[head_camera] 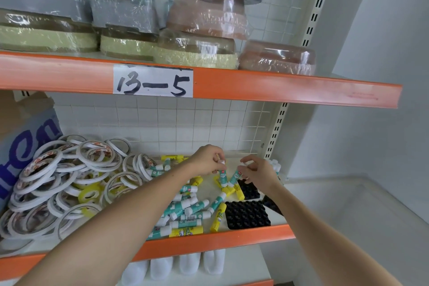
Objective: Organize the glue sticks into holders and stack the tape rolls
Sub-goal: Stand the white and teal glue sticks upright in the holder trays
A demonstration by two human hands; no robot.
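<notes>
Both hands work over the middle of the shelf (209, 239), well back from its orange front lip. The left hand (206, 161) has its fingers curled, pinching the white cap end of a teal glue stick (222, 175) that stands nearly upright. The right hand (255, 170) pinches a second teal stick (234, 176), tilted so its foot leans toward the first.

Loose glue sticks (185, 213), teal and yellow, lie scattered from the hands down to the front lip; a few lie right along it.

A black holder (247, 215) with rows of round sockets sits at the front right corner, just beside the lip. Another holder (249, 189) lies behind it, partly under the right wrist.

The tape rolls (65, 183) fill the left half in a loose heap, crowding against a blue carton (25, 146) at the left. The upper shelf (278, 83), labelled 13-5, overhangs the hands.
</notes>
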